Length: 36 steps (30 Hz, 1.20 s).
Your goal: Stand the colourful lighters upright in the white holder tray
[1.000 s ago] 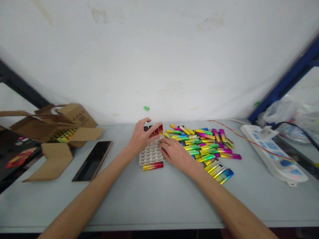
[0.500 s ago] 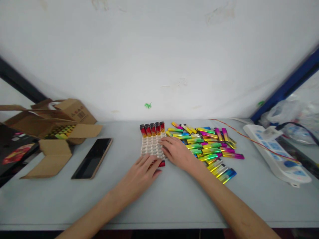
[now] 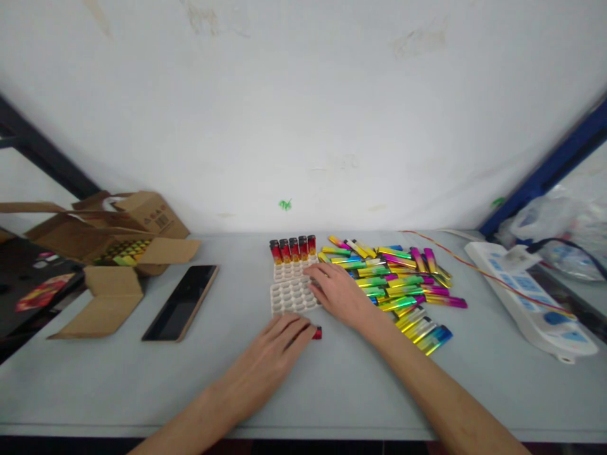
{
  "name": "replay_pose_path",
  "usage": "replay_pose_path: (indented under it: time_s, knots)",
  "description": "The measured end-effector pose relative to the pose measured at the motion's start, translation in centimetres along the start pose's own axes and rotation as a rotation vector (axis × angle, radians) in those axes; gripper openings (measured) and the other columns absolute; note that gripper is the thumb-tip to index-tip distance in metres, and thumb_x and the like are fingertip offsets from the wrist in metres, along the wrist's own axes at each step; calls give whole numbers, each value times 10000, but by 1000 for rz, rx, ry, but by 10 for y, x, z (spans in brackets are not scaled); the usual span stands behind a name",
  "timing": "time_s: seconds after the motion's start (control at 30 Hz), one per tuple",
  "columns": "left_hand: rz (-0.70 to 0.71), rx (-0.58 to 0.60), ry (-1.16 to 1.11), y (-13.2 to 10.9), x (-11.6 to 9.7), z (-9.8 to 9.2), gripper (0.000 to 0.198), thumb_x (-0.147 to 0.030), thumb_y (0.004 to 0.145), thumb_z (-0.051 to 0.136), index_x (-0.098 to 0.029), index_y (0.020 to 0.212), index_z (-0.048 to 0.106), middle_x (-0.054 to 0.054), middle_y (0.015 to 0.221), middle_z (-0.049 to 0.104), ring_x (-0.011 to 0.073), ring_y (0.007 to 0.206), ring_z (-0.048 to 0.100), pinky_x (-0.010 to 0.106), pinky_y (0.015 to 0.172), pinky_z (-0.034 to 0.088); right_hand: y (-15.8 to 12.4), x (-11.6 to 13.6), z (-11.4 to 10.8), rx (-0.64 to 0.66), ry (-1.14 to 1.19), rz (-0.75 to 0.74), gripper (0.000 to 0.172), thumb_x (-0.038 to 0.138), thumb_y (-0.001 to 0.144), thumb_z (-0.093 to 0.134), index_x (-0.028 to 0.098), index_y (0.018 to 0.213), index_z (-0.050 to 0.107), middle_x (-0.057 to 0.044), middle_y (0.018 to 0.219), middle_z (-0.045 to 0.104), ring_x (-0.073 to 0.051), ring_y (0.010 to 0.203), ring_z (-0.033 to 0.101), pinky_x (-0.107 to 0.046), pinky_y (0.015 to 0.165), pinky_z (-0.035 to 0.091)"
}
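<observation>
A white honeycomb-like tray (image 3: 284,273) holds several red-and-yellow lighters (image 3: 290,249) upright at its back. In front of it, across a narrow gap, lies a second white tray (image 3: 290,295) with bare cells. My left hand (image 3: 275,347) is at the front edge of this second tray, its fingers curled over a lighter whose red end (image 3: 317,332) sticks out past the fingertips; the rest of that lighter is hidden. My right hand (image 3: 339,291) rests at the right edges of both trays, fingers apart and lying over them, with no lighter visible in it.
Many shiny multicoloured lighter sleeves or lighters (image 3: 398,284) are heaped on the right. Beyond them lies a white power strip (image 3: 521,294) with a red-yellow wire. At left are a phone (image 3: 180,303) and an open cardboard box (image 3: 114,281). A wall stands behind.
The front tray has parted from the back one and slid toward me. My left hand has moved slightly toward me and right, with the red lighter. My right hand has barely moved.
</observation>
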<state>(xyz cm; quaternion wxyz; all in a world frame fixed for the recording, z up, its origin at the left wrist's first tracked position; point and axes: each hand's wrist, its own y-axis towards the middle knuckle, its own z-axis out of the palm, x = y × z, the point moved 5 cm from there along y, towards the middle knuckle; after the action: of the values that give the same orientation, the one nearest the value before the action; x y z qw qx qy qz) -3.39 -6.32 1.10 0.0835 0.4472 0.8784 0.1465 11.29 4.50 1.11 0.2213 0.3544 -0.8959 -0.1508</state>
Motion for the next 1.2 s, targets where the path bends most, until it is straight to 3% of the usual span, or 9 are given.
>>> replay_pose_path:
  time_s: [0.1, 0.17, 0.3, 0.4, 0.47, 0.57, 0.73, 0.93, 1.2]
  knots:
    - [-61, 0, -114, 7, 2, -7, 414, -128, 1027, 518, -185, 1437, 531, 96, 1254, 678, 215, 1157, 645, 389, 1061, 557, 0, 0, -1, -17, 17, -10, 227, 181, 1025, 577, 147, 1230, 670, -139, 1267, 688, -271, 1206, 627, -479, 1100, 518]
    - [-139, -120, -229, 20, 15, -20, 395, -176, 1042, 518, -216, 1434, 543, 90, 1223, 671, 190, 1097, 672, 328, 983, 584, 0, 0, -1, -20, 33, -18, 222, 171, 1023, 574, 146, 1214, 684, -144, 1268, 686, -265, 1204, 630, -470, 1089, 528]
    - [-388, -344, -594, 54, 65, -39, 128, -287, 999, 630, -216, 1093, 680, 47, 984, 665, 156, 848, 665, 272, 775, 569, 1, 1, -1, -6, 31, -12, 236, 163, 1016, 578, 132, 1218, 694, -155, 1265, 693, -275, 1216, 629, -476, 1090, 529]
    - [-580, -422, -1141, 75, 99, -29, 270, -451, 967, 655, -205, 1064, 597, -33, 704, 575, 85, 515, 474, 198, 481, 383, 2, 2, -1, -15, 23, -5, 233, 158, 1024, 562, 136, 1200, 713, -149, 1252, 708, -266, 1200, 643, -471, 1094, 531]
    - [-654, -451, -1432, 81, 109, -16, 339, -500, 919, 700, -210, 1034, 566, -71, 643, 509, 57, 457, 358, 170, 451, 288, 2, 2, -1, -22, 24, -4, 235, 150, 1026, 557, 134, 1194, 721, -145, 1253, 714, -258, 1197, 650, -458, 1102, 529]
    - [-767, -370, -1694, 79, 109, 4, 419, -588, 897, 667, -181, 919, 571, -89, 582, 402, 50, 434, 269, 166, 433, 248, 2, 2, 0, -16, 18, -7, 241, 152, 1030, 551, 117, 1190, 728, -147, 1251, 720, -262, 1190, 658, -449, 1108, 525]
    - [-869, -283, -1796, 64, 98, 13, 518, -648, 900, 591, -175, 707, 508, -68, 557, 353, 64, 452, 292, 178, 441, 284, 1, 2, 0, -21, 14, -7, 234, 165, 1031, 554, 119, 1174, 734, -151, 1259, 718, -272, 1199, 652, -463, 1104, 527]
    - [-873, -319, -1815, 62, 92, 9, 543, -643, 936, 497, -193, 637, 440, -54, 541, 324, 86, 473, 275, 187, 446, 291, 1, 2, -2, -24, 38, -2, 206, 156, 1015, 582, 146, 1157, 730, -133, 1245, 724, -266, 1181, 662, -466, 1095, 533]
    - [-946, -250, -1794, 60, 88, 16, 526, -624, 949, 440, -208, 632, 386, -84, 547, 219, 70, 436, 160, 165, 410, 185, 1, 1, -2, -21, 42, -15, 237, 167, 1027, 560, 134, 1193, 725, -155, 1251, 721, -277, 1180, 663, -482, 1082, 539]
